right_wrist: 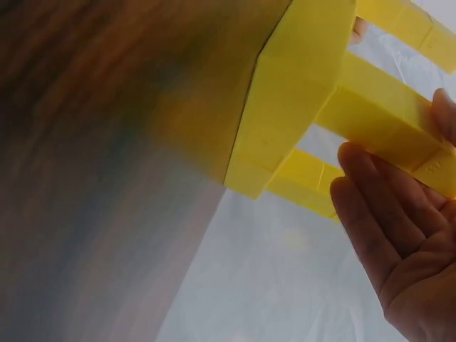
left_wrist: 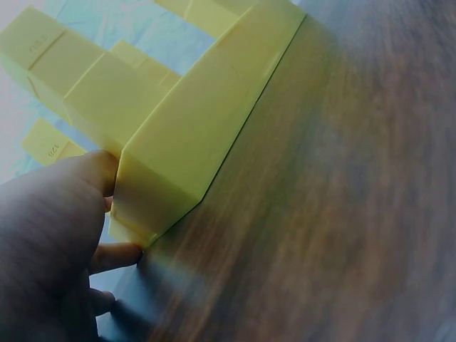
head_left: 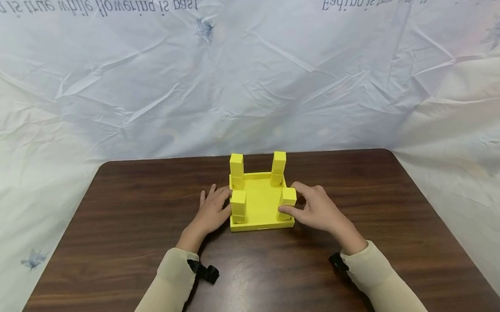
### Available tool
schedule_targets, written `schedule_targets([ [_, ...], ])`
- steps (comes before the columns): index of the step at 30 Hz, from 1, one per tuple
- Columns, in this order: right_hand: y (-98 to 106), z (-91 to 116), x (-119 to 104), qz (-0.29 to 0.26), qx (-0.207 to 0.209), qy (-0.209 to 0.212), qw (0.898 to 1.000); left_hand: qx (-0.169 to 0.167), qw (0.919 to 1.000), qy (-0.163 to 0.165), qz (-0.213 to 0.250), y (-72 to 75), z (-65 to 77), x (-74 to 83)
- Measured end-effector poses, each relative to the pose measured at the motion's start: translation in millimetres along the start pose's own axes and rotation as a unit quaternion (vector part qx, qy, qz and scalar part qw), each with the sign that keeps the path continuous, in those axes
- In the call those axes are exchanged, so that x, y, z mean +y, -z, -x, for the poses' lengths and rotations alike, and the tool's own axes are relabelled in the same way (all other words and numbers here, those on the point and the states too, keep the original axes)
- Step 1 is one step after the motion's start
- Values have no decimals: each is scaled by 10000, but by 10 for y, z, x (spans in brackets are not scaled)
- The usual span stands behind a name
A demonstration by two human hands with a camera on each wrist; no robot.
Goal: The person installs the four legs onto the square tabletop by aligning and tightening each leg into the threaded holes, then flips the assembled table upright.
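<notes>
A yellow square base [head_left: 260, 201] lies flat on the brown table [head_left: 151, 242], with four yellow block legs standing up from its corners. My left hand [head_left: 215, 206] rests on the table with its fingers straight against the base's left side, next to the front left leg [head_left: 238, 206]. In the left wrist view the thumb of my left hand [left_wrist: 64, 214] touches a corner of the base [left_wrist: 206, 135]. My right hand [head_left: 311, 209] pinches the front right leg [head_left: 287, 198] between thumb and forefinger. In the right wrist view the fingers [right_wrist: 385, 214] lie along that leg [right_wrist: 385, 121].
The back left leg [head_left: 236, 169] and back right leg [head_left: 279, 167] stand free. A crumpled white sheet with printed text [head_left: 244, 78] hangs behind the table and around its sides. The table's far edge runs just behind the base.
</notes>
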State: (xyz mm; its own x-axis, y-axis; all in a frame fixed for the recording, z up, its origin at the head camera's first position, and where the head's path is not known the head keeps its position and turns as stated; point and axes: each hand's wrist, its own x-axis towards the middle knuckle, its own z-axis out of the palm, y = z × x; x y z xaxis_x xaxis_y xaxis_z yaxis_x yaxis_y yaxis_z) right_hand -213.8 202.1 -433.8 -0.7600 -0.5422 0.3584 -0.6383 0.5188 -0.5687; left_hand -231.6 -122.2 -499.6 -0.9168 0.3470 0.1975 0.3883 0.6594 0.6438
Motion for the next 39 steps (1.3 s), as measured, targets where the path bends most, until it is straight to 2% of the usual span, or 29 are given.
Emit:
schedule_targets([
  [10,-16,-9,20,-258,162,-247,9992,39,9998,28,180,-3,9,-47],
  [18,-52,-33,-28,-463,124,-241,9986,19,9998,86,174,15,7,-56],
  [27,-55,-36,-95,-112,136,-454,9988,-38,9999,46,87,28,-4,-40],
  [34,19,-41,-86,-242,-151,-610,9977,-56,9997,61,231,50,-4,-29],
  [39,127,-28,-26,-226,-611,-628,9959,-173,9983,95,546,117,17,-37],
])
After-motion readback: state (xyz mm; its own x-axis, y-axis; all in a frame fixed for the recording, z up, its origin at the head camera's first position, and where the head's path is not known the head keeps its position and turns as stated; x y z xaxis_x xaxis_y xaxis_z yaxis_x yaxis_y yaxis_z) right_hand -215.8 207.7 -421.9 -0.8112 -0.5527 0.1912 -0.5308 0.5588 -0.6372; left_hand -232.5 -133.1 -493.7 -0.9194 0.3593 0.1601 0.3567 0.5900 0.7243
